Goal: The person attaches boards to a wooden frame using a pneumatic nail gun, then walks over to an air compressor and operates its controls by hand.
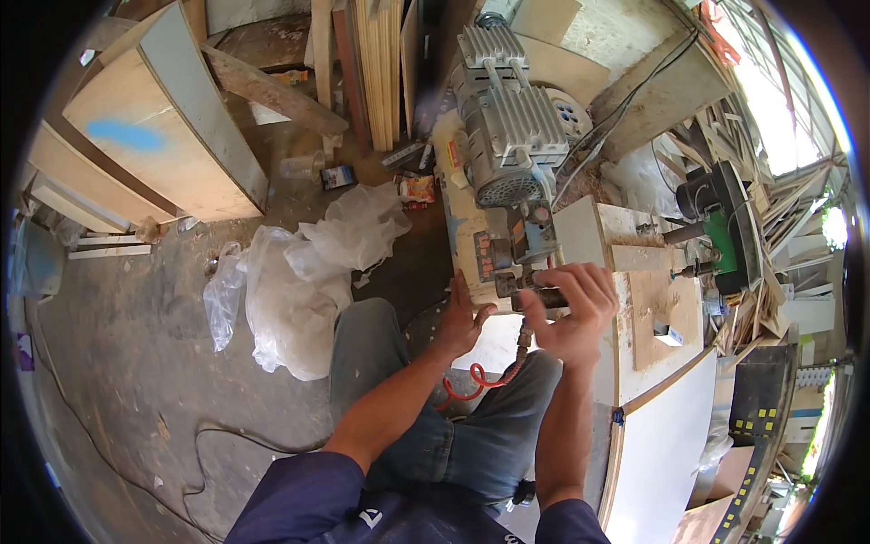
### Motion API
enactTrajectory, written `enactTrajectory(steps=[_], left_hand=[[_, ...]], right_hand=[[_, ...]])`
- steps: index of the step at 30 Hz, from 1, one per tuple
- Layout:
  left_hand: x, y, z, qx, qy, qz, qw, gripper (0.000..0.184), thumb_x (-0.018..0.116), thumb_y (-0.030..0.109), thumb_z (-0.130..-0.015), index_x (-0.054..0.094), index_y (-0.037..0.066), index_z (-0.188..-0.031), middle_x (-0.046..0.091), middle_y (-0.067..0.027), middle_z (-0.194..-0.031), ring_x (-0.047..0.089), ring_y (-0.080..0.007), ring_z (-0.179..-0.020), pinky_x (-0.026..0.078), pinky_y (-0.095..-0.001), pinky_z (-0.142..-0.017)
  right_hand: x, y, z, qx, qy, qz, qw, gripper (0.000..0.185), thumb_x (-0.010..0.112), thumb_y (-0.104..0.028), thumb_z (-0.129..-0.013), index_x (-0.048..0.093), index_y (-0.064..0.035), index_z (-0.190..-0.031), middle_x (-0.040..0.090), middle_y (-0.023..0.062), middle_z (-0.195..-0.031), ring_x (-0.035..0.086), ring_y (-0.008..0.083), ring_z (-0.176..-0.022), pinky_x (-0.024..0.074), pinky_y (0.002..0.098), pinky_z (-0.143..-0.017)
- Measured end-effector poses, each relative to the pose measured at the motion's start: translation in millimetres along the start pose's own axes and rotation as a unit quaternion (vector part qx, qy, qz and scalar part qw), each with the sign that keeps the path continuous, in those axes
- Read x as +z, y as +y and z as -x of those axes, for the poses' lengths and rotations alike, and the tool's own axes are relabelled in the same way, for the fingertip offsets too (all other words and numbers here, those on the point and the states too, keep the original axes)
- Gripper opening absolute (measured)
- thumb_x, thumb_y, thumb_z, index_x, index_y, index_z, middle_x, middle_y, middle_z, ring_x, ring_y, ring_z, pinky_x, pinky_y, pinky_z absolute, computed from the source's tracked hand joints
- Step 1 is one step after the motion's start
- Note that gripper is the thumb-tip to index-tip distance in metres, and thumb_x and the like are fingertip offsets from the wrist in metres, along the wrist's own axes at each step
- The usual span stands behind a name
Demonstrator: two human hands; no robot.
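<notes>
An air compressor [512,118] with a finned grey motor sits on a worn cream tank [465,231] in front of me. My left hand [464,325] rests against the near end of the tank, fingers stretched upward and thumb apart. At the fittings on the right, my right hand [580,313] is curled around a dark cylindrical fitting [550,298], partly hidden by the fingers. Just below it hangs a hose connector [524,339]. From there a coiled red air hose [478,388] drops between my knees. A grey-blue box with a gauge [535,234] stands above the fittings.
Crumpled clear plastic sheeting [299,299] lies on the floor to my left, near a large wooden box [172,118]. To the right stands a workbench [657,308] bearing a green-and-black machine [720,236]. A black cable [208,435] crosses the floor; scrap wood [788,227] is piled beyond.
</notes>
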State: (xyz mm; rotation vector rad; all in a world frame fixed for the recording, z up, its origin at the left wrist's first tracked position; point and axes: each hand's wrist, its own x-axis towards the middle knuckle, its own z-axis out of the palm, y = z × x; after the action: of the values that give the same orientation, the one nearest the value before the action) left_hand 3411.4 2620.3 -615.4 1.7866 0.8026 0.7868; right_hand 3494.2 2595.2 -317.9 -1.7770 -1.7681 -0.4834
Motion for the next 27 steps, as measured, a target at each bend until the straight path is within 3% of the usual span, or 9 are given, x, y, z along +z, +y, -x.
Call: enactTrajectory(steps=[4, 6, 8, 11, 20, 22, 23, 25, 27], left_hand=[[0.7, 8.0, -1.5, -0.03, -0.001, -0.002, 1.0, 0.101, 0.055, 0.055, -0.099, 0.001, -0.007, -0.157, 0.015, -0.0413, -0.157, 0.028, -0.0572, -0.142, 0.047, -0.0513, -0.105], [2.5, 8.4, -2.2, -0.029, 0.007, 0.007, 1.0, 0.101, 0.056, 0.054, -0.099, 0.001, -0.007, -0.157, 0.015, -0.0415, -0.157, 0.027, -0.0569, -0.143, 0.046, -0.051, -0.107], [3.8, 8.9, 0.0, -0.028, 0.01, 0.015, 0.999, 0.101, 0.056, 0.054, -0.099, 0.001, -0.007, -0.157, 0.015, -0.0418, -0.157, 0.027, -0.0566, -0.143, 0.044, -0.0508, -0.108], [4.4, 7.8, -0.2, -0.044, -0.002, 0.026, 0.999, 0.102, 0.056, 0.054, -0.099, 0.0, -0.006, -0.158, 0.014, -0.0397, -0.159, 0.024, -0.0553, -0.145, 0.039, -0.0505, -0.112], [2.7, -7.1, 7.7, -0.023, 0.006, 0.055, 0.998, 0.1, 0.056, 0.051, -0.1, -0.005, -0.002, -0.159, 0.011, -0.0346, -0.162, 0.019, -0.0519, -0.149, 0.032, -0.0481, -0.118], [-5.1, -2.8, 10.4, -0.029, -0.005, 0.077, 0.997, 0.095, 0.061, 0.031, -0.101, -0.008, 0.0, -0.159, 0.013, -0.0345, -0.162, 0.021, -0.0506, -0.149, 0.032, -0.0468, -0.118], [-8.3, -0.9, 9.4, -0.029, -0.003, 0.075, 0.997, 0.095, 0.061, 0.031, -0.101, -0.008, 0.0, -0.159, 0.013, -0.0345, -0.162, 0.021, -0.0506, -0.149, 0.032, -0.0468, -0.118], [-10.3, -1.3, 12.2, -0.026, -0.003, 0.092, 0.995, 0.096, 0.061, 0.008, -0.096, -0.01, 0.001, -0.159, 0.016, -0.0349, -0.16, 0.025, -0.0499, -0.148, 0.034, -0.0459, -0.117], [-9.0, -3.8, 10.7, -0.026, 0.003, 0.083, 0.996, 0.098, 0.061, 0.001, -0.093, -0.01, 0.001, -0.159, 0.018, -0.0351, -0.159, 0.026, -0.0498, -0.147, 0.035, -0.0456, -0.117]], right_hand=[[-5.3, 33.6, 7.8, 0.056, 0.07, 0.032, 0.995, 0.024, 0.08, -0.023, -0.075, 0.069, -0.0054, -0.087, 0.069, 0.0089, -0.084, 0.062, 0.0291, -0.076, 0.0465, 0.0413, -0.077], [-1.7, 46.3, 18.4, 0.07, 0.074, -0.02, 0.995, 0.024, 0.076, -0.023, -0.082, 0.067, -0.0029, -0.09, 0.067, 0.0115, -0.087, 0.062, 0.0267, -0.077, 0.0467, 0.0376, -0.075], [1.4, 49.1, 30.5, 0.205, 0.093, -0.193, 0.955, 0.025, 0.073, -0.024, -0.087, 0.065, -0.0014, -0.09, 0.064, 0.0104, -0.083, 0.058, 0.02, -0.075, 0.0446, 0.0325, -0.07], [15.6, 55.3, 39.2, 0.192, 0.202, -0.299, 0.913, 0.027, 0.07, -0.027, -0.089, 0.062, -0.0004, -0.089, 0.06, 0.0084, -0.079, 0.053, 0.0144, -0.071, 0.0404, 0.0275, -0.065], [32.3, 60.2, 58.4, 0.174, 0.175, -0.212, 0.946, 0.049, 0.058, -0.04, -0.098, 0.049, -0.0017, -0.069, 0.048, 0.0033, -0.063, 0.04, 0.011, -0.057, 0.0275, 0.0284, -0.053], [37.3, 55.3, 56.5, 0.161, 0.186, -0.206, 0.947, 0.052, 0.057, -0.041, -0.099, 0.046, -0.0022, -0.066, 0.045, 0.002, -0.059, 0.036, 0.0102, -0.054, 0.0235, 0.0287, -0.051], [38.3, 50.8, 56.8, 0.164, 0.19, -0.202, 0.947, 0.053, 0.057, -0.041, -0.099, 0.045, -0.0022, -0.065, 0.044, 0.0021, -0.058, 0.036, 0.0101, -0.054, 0.0239, 0.0288, -0.051], [40.5, 43.5, 61.0, 0.174, 0.193, -0.191, 0.947, 0.055, 0.058, -0.041, -0.1, 0.046, -0.0018, -0.063, 0.045, 0.0027, -0.058, 0.038, 0.01, -0.055, 0.0248, 0.0289, -0.051], [43.0, 41.6, 62.3, 0.172, 0.197, -0.186, 0.947, 0.054, 0.058, -0.04, -0.1, 0.047, -0.0015, -0.063, 0.046, 0.0029, -0.058, 0.039, 0.0101, -0.055, 0.0252, 0.0289, -0.051]])
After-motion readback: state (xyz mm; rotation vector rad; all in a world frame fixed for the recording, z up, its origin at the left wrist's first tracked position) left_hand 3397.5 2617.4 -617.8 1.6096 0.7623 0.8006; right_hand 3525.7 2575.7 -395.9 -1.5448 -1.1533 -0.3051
